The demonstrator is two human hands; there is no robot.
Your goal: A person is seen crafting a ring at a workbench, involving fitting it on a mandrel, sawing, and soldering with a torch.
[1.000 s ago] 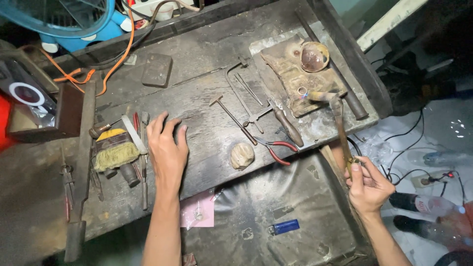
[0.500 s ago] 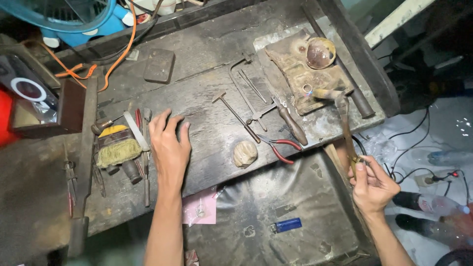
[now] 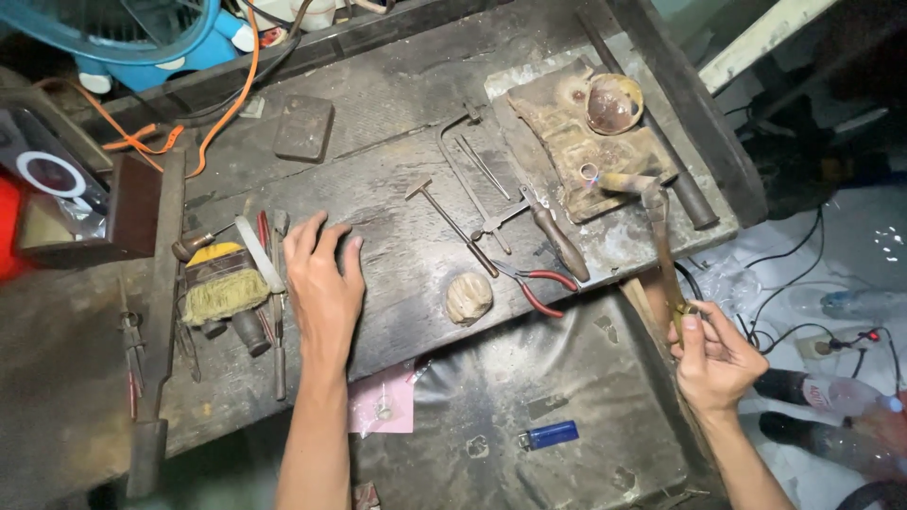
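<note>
My right hand (image 3: 713,357) grips the lower end of a thin metal torch (image 3: 661,246) whose bent tip points a small flame at a little ring (image 3: 589,172) lying on a scorched board (image 3: 576,142). My left hand (image 3: 323,283) rests flat on the dark wooden workbench (image 3: 397,123), fingers spread, holding nothing. Just left of it lie a yellow bristle brush (image 3: 222,288) and several slim hand tools (image 3: 269,255).
A small hammer (image 3: 452,227), a wooden-handled file (image 3: 557,241), red-handled pliers (image 3: 539,283) and a pale lump (image 3: 469,297) lie mid-bench. A round bowl (image 3: 614,102) sits on the board. Below are a blue lighter (image 3: 550,434) and a pink bag (image 3: 383,411). Cables trail at right.
The view has shifted slightly. My left hand has stayed flat on the bench and my right hand keeps the torch aimed at the ring.
</note>
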